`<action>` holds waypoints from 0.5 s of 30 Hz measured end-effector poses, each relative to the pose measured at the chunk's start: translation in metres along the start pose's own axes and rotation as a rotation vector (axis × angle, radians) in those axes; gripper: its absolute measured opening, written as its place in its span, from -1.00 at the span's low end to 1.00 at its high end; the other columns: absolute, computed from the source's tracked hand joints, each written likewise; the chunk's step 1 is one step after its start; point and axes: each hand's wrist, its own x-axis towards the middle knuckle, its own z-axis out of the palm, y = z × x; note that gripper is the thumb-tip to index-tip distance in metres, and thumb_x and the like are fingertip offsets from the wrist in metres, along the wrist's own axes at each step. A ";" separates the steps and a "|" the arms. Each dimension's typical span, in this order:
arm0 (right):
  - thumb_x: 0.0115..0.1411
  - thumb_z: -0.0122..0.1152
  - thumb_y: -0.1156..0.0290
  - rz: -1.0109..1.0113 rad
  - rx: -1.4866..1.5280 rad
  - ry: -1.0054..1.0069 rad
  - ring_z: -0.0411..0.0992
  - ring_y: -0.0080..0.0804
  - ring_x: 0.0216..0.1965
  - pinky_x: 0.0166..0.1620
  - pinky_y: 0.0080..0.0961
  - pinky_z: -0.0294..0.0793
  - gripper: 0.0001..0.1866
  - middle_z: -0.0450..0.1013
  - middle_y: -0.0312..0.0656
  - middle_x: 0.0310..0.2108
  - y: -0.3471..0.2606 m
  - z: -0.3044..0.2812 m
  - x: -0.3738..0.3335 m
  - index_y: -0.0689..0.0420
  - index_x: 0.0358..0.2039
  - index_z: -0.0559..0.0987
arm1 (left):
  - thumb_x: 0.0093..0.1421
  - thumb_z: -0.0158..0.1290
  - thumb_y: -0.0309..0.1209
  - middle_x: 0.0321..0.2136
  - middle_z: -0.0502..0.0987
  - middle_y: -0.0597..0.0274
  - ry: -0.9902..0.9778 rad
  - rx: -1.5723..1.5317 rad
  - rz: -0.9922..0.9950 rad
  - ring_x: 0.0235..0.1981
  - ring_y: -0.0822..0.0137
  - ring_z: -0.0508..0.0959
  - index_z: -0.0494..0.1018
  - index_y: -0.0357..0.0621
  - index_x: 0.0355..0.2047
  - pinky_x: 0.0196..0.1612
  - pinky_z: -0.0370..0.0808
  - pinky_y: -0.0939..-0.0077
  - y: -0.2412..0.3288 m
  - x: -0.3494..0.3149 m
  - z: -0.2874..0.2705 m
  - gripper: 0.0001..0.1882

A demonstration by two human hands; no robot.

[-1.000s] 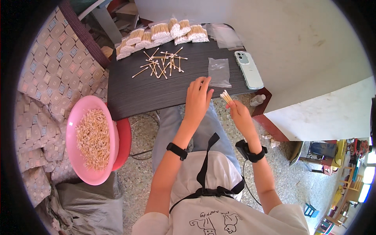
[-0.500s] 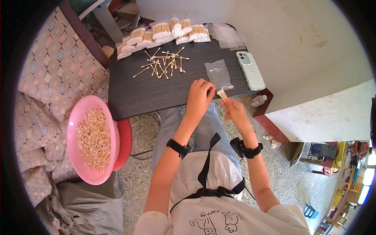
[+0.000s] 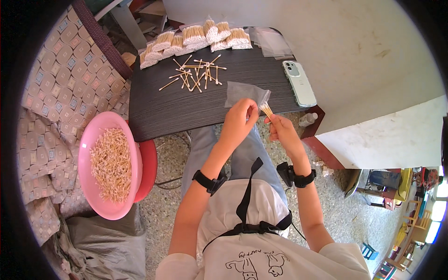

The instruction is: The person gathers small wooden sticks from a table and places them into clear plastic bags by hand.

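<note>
Between its fingers my left hand (image 3: 242, 117) pinches a clear plastic bag (image 3: 242, 92), which slants over the near edge of the black table (image 3: 158, 112). My right hand (image 3: 283, 130) is closed on a small bunch of cotton swabs (image 3: 266, 109). Their white tips point up at the bag's mouth, close to or just within it; I cannot tell which. Loose cotton swabs (image 3: 198, 74) lie scattered on the table beyond my left hand.
Filled bags of cotton swabs (image 3: 193, 37) line the table's far edge. Flat empty bags (image 3: 270, 42) and a pale green phone (image 3: 299, 84) lie at the right. A pink basin (image 3: 86, 172) full of swabs rests on a red stool (image 3: 148, 170) at the left, beside patterned fabric (image 3: 56, 84).
My left hand has taken hold of the bag and drawn it left and nearer. The bunch of swabs in my right hand now meets the bag's opening.
</note>
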 end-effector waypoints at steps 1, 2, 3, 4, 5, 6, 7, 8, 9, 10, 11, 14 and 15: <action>0.35 -0.15 0.19 -0.029 -0.071 0.000 0.04 -0.67 -0.65 -0.53 -0.63 0.17 -0.66 0.11 -0.44 -0.68 0.002 -0.002 0.001 0.22 -0.32 0.44 | 0.07 0.04 -0.56 -0.55 0.42 0.15 0.000 -0.002 0.001 -0.52 0.27 0.48 0.34 -0.25 -0.42 -0.43 0.40 0.45 0.001 -0.001 -0.001 -0.91; 0.35 -0.15 0.20 -0.057 -0.141 0.000 0.06 -0.65 -0.64 -0.54 -0.60 0.18 -0.66 0.13 -0.42 -0.68 0.003 -0.004 0.002 0.22 -0.32 0.45 | 0.08 0.03 -0.56 -0.53 0.42 0.14 -0.027 0.004 0.029 -0.51 0.25 0.48 0.34 -0.25 -0.41 -0.41 0.41 0.44 0.002 -0.001 -0.001 -0.91; 0.35 -0.15 0.20 -0.056 -0.142 -0.001 0.06 -0.65 -0.64 -0.54 -0.60 0.18 -0.66 0.13 -0.42 -0.68 0.003 -0.003 0.002 0.22 -0.32 0.45 | 0.09 0.02 -0.56 -0.51 0.42 0.12 -0.053 0.011 0.056 -0.50 0.23 0.48 0.33 -0.25 -0.40 -0.40 0.41 0.42 0.002 -0.002 -0.002 -0.91; 0.34 -0.14 0.23 -0.173 -0.360 0.041 0.16 -0.54 -0.64 -0.53 -0.52 0.21 -0.69 0.20 -0.32 -0.68 0.003 -0.002 0.001 0.22 -0.33 0.45 | 0.09 0.02 -0.56 -0.51 0.42 0.12 -0.051 0.011 0.054 -0.50 0.23 0.48 0.33 -0.25 -0.40 -0.40 0.41 0.42 0.002 -0.002 -0.002 -0.91; 0.33 -0.13 0.26 -0.290 -0.577 0.083 0.26 -0.44 -0.64 -0.53 -0.45 0.24 -0.71 0.28 -0.21 -0.68 0.003 0.000 0.000 0.22 -0.33 0.45 | 0.10 0.01 -0.55 -0.51 0.42 0.11 -0.056 0.009 0.046 -0.49 0.21 0.48 0.33 -0.25 -0.39 -0.40 0.42 0.42 0.003 -0.003 -0.002 -0.91; 0.33 -0.13 0.26 -0.290 -0.577 0.081 0.26 -0.44 -0.64 -0.53 -0.45 0.24 -0.71 0.28 -0.21 -0.68 -0.001 0.003 -0.002 0.22 -0.33 0.45 | 0.11 0.00 -0.55 -0.51 0.42 0.10 -0.060 0.007 0.037 -0.49 0.19 0.48 0.33 -0.24 -0.38 -0.40 0.42 0.41 0.002 -0.004 -0.003 -0.91; 0.31 -0.12 0.30 -0.373 -0.695 0.082 0.33 -0.27 -0.60 -0.52 -0.36 0.26 -0.75 0.33 -0.08 -0.63 -0.007 0.008 -0.006 0.23 -0.31 0.43 | 0.11 0.00 -0.55 -0.51 0.42 0.10 -0.059 0.008 0.036 -0.49 0.19 0.48 0.33 -0.24 -0.38 -0.40 0.42 0.41 0.001 -0.005 -0.004 -0.91; 0.30 -0.11 0.34 -0.458 -0.813 0.083 0.40 -0.10 -0.55 -0.50 -0.28 0.29 -0.79 0.39 0.05 -0.59 -0.011 0.010 -0.007 0.23 -0.28 0.42 | 0.11 -0.01 -0.55 -0.50 0.41 0.10 -0.052 -0.012 0.039 -0.48 0.17 0.47 0.32 -0.24 -0.37 -0.39 0.41 0.39 0.000 -0.006 -0.005 -0.91; 0.30 -0.11 0.34 -0.457 -0.813 0.086 0.40 -0.10 -0.55 -0.50 -0.28 0.29 -0.79 0.39 0.05 -0.59 -0.011 0.009 -0.007 0.23 -0.28 0.42 | 0.12 -0.02 -0.55 -0.49 0.40 0.09 -0.048 -0.036 0.045 -0.47 0.15 0.46 0.31 -0.23 -0.36 -0.39 0.41 0.38 0.001 -0.006 -0.004 -0.91; 0.30 -0.12 0.37 -0.474 -0.926 0.093 0.40 0.00 -0.50 -0.48 -0.24 0.31 -0.81 0.40 0.10 -0.55 -0.011 0.006 -0.006 0.22 -0.25 0.39 | 0.12 -0.02 -0.55 -0.49 0.40 0.09 -0.051 -0.037 0.046 -0.47 0.15 0.46 0.31 -0.23 -0.36 -0.39 0.41 0.38 0.003 -0.006 -0.004 -0.91; 0.29 -0.12 0.40 -0.490 -1.038 0.098 0.41 0.10 -0.46 -0.46 -0.21 0.34 -0.83 0.42 0.15 -0.51 -0.011 0.005 -0.005 0.22 -0.21 0.37 | 0.12 -0.01 -0.55 -0.47 0.38 0.10 -0.064 -0.003 0.077 -0.46 0.14 0.45 0.30 -0.23 -0.36 -0.39 0.40 0.36 0.004 -0.007 -0.005 -0.91; 0.28 -0.12 0.41 -0.479 -0.964 0.129 0.41 0.13 -0.47 -0.47 -0.18 0.34 -0.82 0.42 0.13 -0.53 -0.015 0.009 -0.004 0.21 -0.15 0.33 | 0.12 -0.01 -0.55 -0.45 0.36 0.11 -0.100 0.076 0.136 -0.43 0.12 0.42 0.29 -0.21 -0.37 -0.37 0.38 0.33 0.009 -0.011 -0.006 -0.90; 0.28 -0.12 0.41 -0.480 -0.964 0.128 0.41 0.13 -0.47 -0.47 -0.18 0.34 -0.82 0.42 0.13 -0.53 -0.016 0.010 -0.003 0.21 -0.15 0.33 | 0.12 -0.01 -0.54 -0.44 0.36 0.12 -0.121 0.123 0.167 -0.42 0.12 0.41 0.28 -0.20 -0.37 -0.36 0.37 0.31 0.010 -0.012 -0.008 -0.90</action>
